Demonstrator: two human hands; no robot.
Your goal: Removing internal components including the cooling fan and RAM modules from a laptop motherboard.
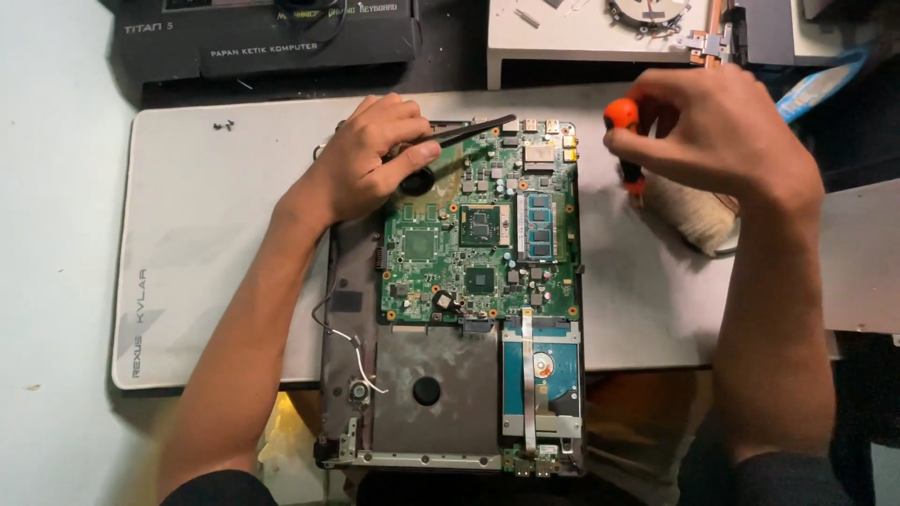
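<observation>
Far left is bare pale worktop (47, 281), then a big grey desk mat (216, 234) with a few tiny dark screws (223, 125) lying near its top left corner. A black cardboard box (262, 37) sits behind the mat.

The left hand (366, 159) rests on the upper left corner of the opened laptop (450, 290), fingers closed around black tweezers (459, 133) whose tips point right across the top edge of the board. There's a dark round part just under the palm, can't tell what it is.

The laptop sits in the middle of the mat with its near end hanging past the mat's front edge, bottom cover off. The green motherboard (478, 234) fills the upper half, with two dark square chips in the middle and a blue RAM stick (542, 225) on the right side. Below that is a bare grey metal bay with a round hole, thin white wires (361, 361) on its left, and a hard drive (544, 375) with a flat ribbon cable over it on its right.

The right hand (722, 131) hovers just right of the laptop, fingers gripping an orange-handled screwdriver (622, 126) upright over a cream-coloured cloth (698, 215). A white shelf (600, 37) with loose parts sits behind.
</observation>
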